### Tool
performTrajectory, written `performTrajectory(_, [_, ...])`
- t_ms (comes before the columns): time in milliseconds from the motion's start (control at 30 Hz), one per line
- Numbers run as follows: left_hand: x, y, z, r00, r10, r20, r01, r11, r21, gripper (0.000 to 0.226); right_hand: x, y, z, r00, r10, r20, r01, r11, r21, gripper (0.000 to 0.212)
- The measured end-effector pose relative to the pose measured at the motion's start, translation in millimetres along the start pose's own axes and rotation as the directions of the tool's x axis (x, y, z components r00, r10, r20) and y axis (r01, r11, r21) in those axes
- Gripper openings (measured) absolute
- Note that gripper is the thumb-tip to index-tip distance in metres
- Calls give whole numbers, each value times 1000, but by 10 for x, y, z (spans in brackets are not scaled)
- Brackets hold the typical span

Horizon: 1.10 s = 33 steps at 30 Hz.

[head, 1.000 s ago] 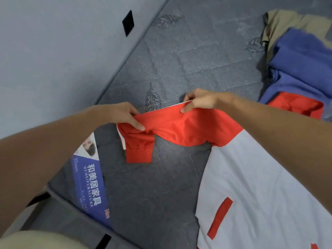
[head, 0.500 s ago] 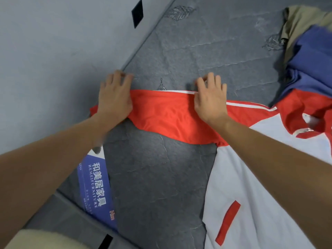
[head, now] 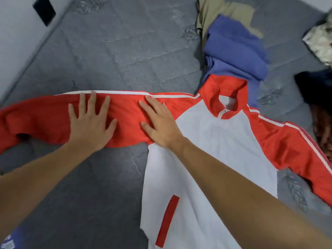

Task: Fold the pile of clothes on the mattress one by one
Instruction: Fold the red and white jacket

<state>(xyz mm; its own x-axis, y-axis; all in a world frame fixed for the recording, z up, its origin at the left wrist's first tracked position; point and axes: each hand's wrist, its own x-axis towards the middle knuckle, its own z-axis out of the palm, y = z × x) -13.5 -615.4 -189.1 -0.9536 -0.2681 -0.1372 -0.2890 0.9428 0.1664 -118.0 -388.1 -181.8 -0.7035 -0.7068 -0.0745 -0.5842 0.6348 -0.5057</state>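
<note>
A red and white zip jacket (head: 212,144) lies face up on the grey mattress (head: 111,56), both red sleeves stretched out sideways. My left hand (head: 89,123) presses flat on the middle of the left sleeve, fingers spread. My right hand (head: 159,123) lies flat on the same sleeve near the shoulder seam, fingers straight. The sleeve's cuff end reaches the left edge of the view. Behind the collar sits a blue garment (head: 235,49) on top of a khaki one (head: 222,9).
A grey wall (head: 16,42) with a black socket plate (head: 44,10) runs along the mattress's left side. A patterned cloth (head: 319,40) and dark clothes (head: 316,90) lie at the far right. A blue label (head: 9,243) shows at the bottom left.
The bunched left sleeve, held up a second ago, now lies stretched flat. Both hands have gone from gripping it to pressing on it, sliding toward the jacket body.
</note>
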Motion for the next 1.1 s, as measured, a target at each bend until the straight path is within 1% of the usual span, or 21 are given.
performTrajectory(67, [87,481,-14,986,164,-25,-166,984,-60,77,-259,156,-179,991,-29,-132,30,1000,8,60])
performTrajectory(133, [214,1023,-25,942,337,-11,-334,930,-153,75,-585,384,-406,978,-18,-210,11,999,-33,59])
performTrajectory(200, [379,1561,5,907,421,19,-402,878,-261,76,-901,684,-670,961,8,-278,-33,996,-83,62])
performTrajectory(267, [581,2046,23,913,404,54,-356,854,-379,80,-1122,1023,-982,923,50,-381,-100,988,-114,65])
performTrajectory(333, [827,2395,53,942,322,100,-232,833,-502,77,-1206,1414,-1252,875,150,-461,-231,965,-125,69])
performTrajectory(367, [950,2518,65,951,285,123,-175,820,-544,74,-1213,1644,-1344,857,211,-469,-302,945,-127,73])
performTrajectory(433, [1155,2695,78,960,253,124,-143,817,-558,65,-1176,2078,-1463,865,322,-385,-382,920,-88,76])
performTrajectory(500, [1281,2811,93,972,202,118,-119,861,-494,51,-1113,2384,-1516,892,384,-240,-402,915,-31,67])
performTrajectory(533, [1305,2865,78,980,168,109,-101,884,-456,50,-1075,2475,-1535,896,395,-203,-408,913,-27,60])
performTrajectory(633, [1342,2968,37,985,97,141,-27,902,-430,62,-947,2599,-1625,863,463,-202,-477,878,-30,49])
performTrajectory(700, [1369,2923,27,971,136,196,-23,871,-491,69,-871,2625,-1712,819,560,-128,-566,824,-21,46])
performTrajectory(733, [1379,2887,4,961,175,213,-37,847,-530,70,-850,2637,-1757,810,582,-71,-583,813,5,40])
performTrajectory(767, [1394,2847,-6,948,229,219,-59,807,-587,63,-839,2660,-1795,817,577,-17,-575,816,67,30])
performTrajectory(800, [1398,2812,-29,935,284,211,-86,762,-641,48,-844,2658,-1841,831,555,19,-551,821,150,22])
performTrajectory(833, [1413,2772,-46,931,318,179,-106,707,-699,34,-850,2672,-1875,850,526,26,-517,825,227,21])
performTrajectory(867, [1441,2735,-61,938,319,134,-114,651,-751,28,-853,2670,-1908,865,503,0,-480,826,294,23])
performTrajectory(900, [1464,2704,-82,951,298,85,-120,606,-786,28,-859,2644,-1943,874,485,-33,-441,820,365,27])
performTrajectory(967, [1484,2677,-94,968,250,32,-115,551,-827,31,-864,2593,-1973,877,477,-56,-382,762,523,31])
performTrajectory(1033, [1497,2693,-43,979,202,11,-101,535,-839,33,-868,2508,-1979,858,509,-62,-343,659,670,31])
performTrajectory(1067, [1480,2717,-19,983,183,10,-93,545,-833,36,-874,2465,-1980,841,538,-49,-347,607,716,31])
performTrajectory(1100, [1464,2713,17,985,175,7,-95,567,-818,41,-882,2452,-1968,827,562,-30,-372,586,720,32])
